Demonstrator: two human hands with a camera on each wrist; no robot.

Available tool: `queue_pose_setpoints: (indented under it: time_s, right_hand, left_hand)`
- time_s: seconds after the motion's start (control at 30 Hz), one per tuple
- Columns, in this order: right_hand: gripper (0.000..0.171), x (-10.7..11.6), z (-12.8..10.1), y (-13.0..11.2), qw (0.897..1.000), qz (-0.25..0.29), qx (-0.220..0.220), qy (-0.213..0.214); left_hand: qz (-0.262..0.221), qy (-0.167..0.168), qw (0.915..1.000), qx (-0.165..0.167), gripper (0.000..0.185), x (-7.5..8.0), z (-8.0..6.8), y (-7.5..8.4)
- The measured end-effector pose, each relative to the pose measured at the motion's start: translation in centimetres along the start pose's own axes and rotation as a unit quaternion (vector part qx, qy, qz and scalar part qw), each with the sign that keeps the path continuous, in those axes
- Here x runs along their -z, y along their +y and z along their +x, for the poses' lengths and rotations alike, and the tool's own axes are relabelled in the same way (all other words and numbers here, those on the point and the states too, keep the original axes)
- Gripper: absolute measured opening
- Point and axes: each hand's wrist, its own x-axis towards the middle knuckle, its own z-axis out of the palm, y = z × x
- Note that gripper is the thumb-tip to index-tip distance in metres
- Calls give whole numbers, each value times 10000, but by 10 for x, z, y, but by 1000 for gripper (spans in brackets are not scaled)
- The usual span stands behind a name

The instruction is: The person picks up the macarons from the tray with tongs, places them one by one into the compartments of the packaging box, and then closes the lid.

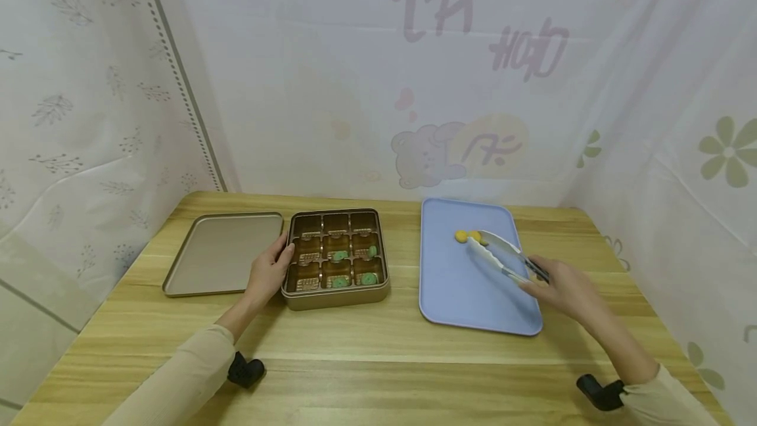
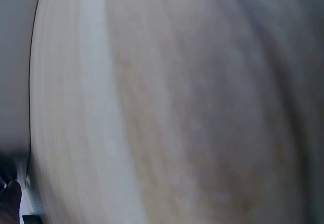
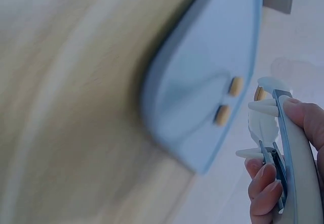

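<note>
**Tongs at the Yellow Pieces, a Hand Steadying the Tin**

The right hand point(image 1: 564, 288) gripped one pair of tongs point(image 1: 503, 256), fingers and thumb curled round the handles. The white tips reached across the blue tray point(image 1: 467, 307) to the yellow pieces point(image 1: 467, 236), which lay near the tray's far end. The head view showed two of them, side by side and touching the tong tips; the right wrist view showed two on the tray and a further yellow shape at the tips, too blurred to count with certainty. Whether the tips had closed on a piece could not be told.

The left hand point(image 1: 269, 275) rested against the left wall of the one gold tin point(image 1: 336, 298), its thumb hooked over the rim and its fingers down the outside. The tin held nine compartments in three rows of three. Four green pieces point(image 1: 340, 256) lay in them, in the middle and near rows; the other five compartments showed only their ribbed gold liners.

One gold lid point(image 1: 221, 255) lay flat just left of the tin, beyond the left hand. All of it stood on a wooden table point(image 1: 378, 360). The left wrist view was a blur of wood grain.
</note>
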Motion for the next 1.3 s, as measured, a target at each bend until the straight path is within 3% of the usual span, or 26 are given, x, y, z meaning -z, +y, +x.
queue_pose_setpoints:
  time_s: [0.2,0.4,0.63,0.8,1.03,1.3]
  right_hand:
    - [42,-3,21,-29,9991,-34,413,75]
    - [47,-10,44,-61,9963,-123,803,268]
    - [42,-25,66,-95,9907,88,1288,418]
    - [32,-35,78,-114,9900,138,1363,347]
    - [43,-42,91,-134,9928,71,1199,23]
    - [47,-47,102,-146,9938,-10,1112,-69]
  left_hand:
    - [5,8,10000,17,56,1,0,1]
    - [67,-33,10000,43,57,1,-1,1]
    - [44,-55,10000,25,58,1,0,-2]
    - [4,-66,10000,16,57,1,1,-2]
    - [41,-83,9999,99,58,2,-1,0]
    - [68,-106,9999,99,58,3,-1,1]
